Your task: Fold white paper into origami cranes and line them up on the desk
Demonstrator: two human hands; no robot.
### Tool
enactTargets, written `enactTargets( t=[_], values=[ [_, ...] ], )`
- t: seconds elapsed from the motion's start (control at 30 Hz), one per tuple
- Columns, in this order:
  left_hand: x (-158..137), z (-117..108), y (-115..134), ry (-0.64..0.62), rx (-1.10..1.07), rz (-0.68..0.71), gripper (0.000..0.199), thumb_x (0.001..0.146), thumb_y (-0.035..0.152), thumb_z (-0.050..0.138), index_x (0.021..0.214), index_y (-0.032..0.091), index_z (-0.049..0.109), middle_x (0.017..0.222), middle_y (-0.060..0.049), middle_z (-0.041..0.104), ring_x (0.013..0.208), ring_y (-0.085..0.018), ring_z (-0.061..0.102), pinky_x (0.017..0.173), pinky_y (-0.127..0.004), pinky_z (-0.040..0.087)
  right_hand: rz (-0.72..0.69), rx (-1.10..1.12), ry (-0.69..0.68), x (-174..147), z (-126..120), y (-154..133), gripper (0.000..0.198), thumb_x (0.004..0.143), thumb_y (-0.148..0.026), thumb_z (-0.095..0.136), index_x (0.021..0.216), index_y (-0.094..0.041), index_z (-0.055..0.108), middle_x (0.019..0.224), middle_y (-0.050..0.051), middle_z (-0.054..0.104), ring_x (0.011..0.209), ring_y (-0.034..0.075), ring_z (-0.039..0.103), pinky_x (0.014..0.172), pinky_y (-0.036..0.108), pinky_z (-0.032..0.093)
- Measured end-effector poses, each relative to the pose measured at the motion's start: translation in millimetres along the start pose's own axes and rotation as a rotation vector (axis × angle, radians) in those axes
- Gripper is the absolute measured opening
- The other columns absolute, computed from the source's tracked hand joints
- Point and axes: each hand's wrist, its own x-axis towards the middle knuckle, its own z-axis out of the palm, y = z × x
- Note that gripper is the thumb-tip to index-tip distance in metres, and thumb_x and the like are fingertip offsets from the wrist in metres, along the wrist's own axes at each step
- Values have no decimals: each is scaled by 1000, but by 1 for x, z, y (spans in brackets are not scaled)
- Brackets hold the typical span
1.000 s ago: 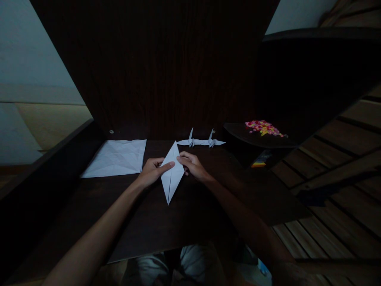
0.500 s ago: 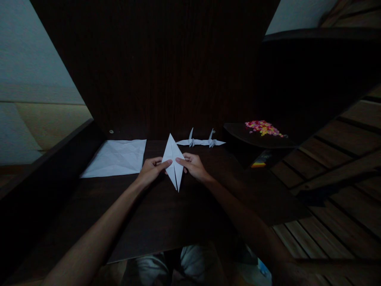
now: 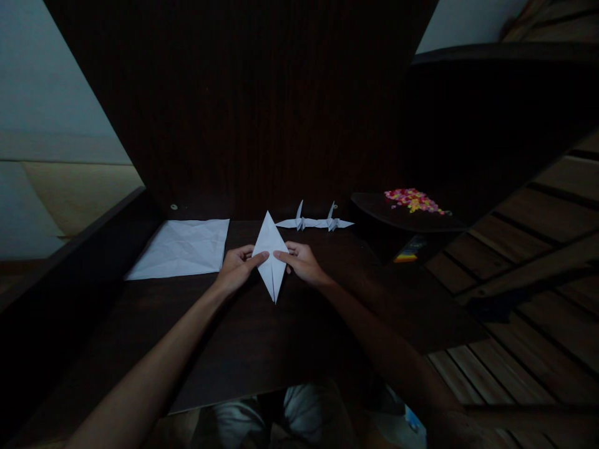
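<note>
A white folded paper diamond (image 3: pixel 270 237), like an origami base, is held upright over the dark table between both hands. My left hand (image 3: pixel 238 265) pinches its left corner, thumb on the front face and fingers behind. My right hand (image 3: pixel 302 262) grips the opposite corner the same way, its thumb tip close to the other thumb. A narrow slit parts the lower half into two points. Behind it, two white origami cranes (image 3: pixel 331 222) stand side by side against the back panel.
White creased paper sheets (image 3: pixel 182 248) lie on the table (image 3: pixel 219 349) at the left. To the right, a dark corner shelf (image 3: pixel 369 204) carries a pile of small pink, red and yellow pieces (image 3: pixel 414 201). A dark side board (image 3: pixel 93 234) borders the left.
The slit in the paper's lower half has narrowed, and its two lower points sit closer together. The paper and my right hand have shifted slightly left.
</note>
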Motion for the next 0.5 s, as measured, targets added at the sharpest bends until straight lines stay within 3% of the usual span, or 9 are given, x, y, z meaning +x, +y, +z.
enactTargets(
  t=[0.2,0.33,0.4,0.5],
  values=[
    [2,1,-3,12,-26,46,35,66,39,75,88,14,63,78,-3,70,73,-18,65,68,-29,51,6,43,75,2,-1,1,34,65,-46,70,73,-15,59,60,-2,60,46,8,52,37,19,39],
    [2,2,-3,17,-81,88,57,62,28,77,110,19,47,71,3,64,65,-15,65,64,-28,52,-7,77,159,3,-1,1,33,65,-43,72,76,-16,57,66,0,64,55,10,58,45,19,43],
    [3,2,-4,43,-115,123,61,62,25,77,110,23,39,75,4,64,64,-14,65,62,-28,52,-15,103,190,4,-1,2,35,64,-40,73,84,-17,55,70,-1,65,58,11,60,47,19,44],
    [3,0,-5,80,-106,190,49,64,25,75,98,23,41,85,3,64,62,-12,64,60,-26,51,-37,139,209,5,0,5,49,62,-36,75,98,-22,46,69,-4,62,61,13,62,48,21,46]
  ],
)
